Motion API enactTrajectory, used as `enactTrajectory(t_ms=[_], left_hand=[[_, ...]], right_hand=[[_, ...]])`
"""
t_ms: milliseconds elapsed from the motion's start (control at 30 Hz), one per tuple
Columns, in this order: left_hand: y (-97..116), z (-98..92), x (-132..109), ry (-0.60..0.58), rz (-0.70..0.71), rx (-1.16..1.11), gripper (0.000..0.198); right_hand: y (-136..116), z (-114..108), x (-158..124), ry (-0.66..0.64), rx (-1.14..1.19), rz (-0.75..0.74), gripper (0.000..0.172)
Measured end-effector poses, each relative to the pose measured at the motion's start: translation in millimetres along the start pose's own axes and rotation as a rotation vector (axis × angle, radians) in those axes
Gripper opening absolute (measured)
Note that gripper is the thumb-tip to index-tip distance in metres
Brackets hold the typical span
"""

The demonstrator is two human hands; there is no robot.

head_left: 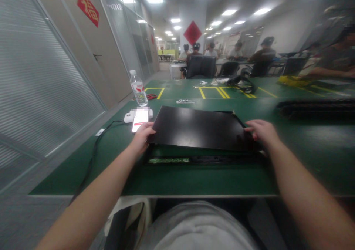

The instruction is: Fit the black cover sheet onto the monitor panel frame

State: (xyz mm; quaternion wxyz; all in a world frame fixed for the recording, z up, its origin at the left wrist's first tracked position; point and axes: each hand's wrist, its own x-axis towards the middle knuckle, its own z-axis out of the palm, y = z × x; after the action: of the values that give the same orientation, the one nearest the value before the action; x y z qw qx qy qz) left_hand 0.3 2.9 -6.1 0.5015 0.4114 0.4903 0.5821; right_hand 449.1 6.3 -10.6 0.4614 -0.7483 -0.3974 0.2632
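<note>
A thin, glossy black panel (194, 128), like a flat screen panel, is tilted above a black frame (222, 160) on the green table. My left hand (142, 135) pinches the panel's left edge between thumb and fingers. At its right edge, my right hand (260, 131) has its fingers bent around the corner; the exact contact is blurred. Below the panel's near edge shows a green circuit board strip (168, 160) set along the frame's near side. The panel covers most of the frame behind it.
A lit phone (140, 120) lies on a white power strip (128, 117), with a water bottle (138, 89) and red-handled scissors (151, 96) behind. Black stacked parts (313, 107) lie at right. Yellow tape lines (213, 93) mark the far table (177, 83). Several people sit beyond.
</note>
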Motion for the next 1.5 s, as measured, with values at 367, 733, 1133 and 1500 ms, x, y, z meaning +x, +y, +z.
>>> enactTrajectory(t_ms=[367, 733, 1133, 1500], left_hand=[[-3.5, -0.2, 0.3, 0.009, -0.041, 0.052, 0.042], [-3.6, 2.7, -0.9, 0.017, -0.044, 0.051, 0.040], [-1.8, 2.4, -1.7, 0.006, -0.057, 0.054, 0.048], [-3.1, -0.9, 0.7, -0.046, -0.070, 0.056, 0.061]], right_hand=[[3.8, 0.9, 2.9, -0.014, -0.109, -0.052, 0.022], [-2.0, -0.5, -3.3, -0.007, -0.194, -0.067, 0.025], [2.4, -0.4, -1.3, -0.007, -0.250, -0.102, 0.026], [2.0, -0.9, -2.3, -0.001, -0.282, -0.127, 0.023]])
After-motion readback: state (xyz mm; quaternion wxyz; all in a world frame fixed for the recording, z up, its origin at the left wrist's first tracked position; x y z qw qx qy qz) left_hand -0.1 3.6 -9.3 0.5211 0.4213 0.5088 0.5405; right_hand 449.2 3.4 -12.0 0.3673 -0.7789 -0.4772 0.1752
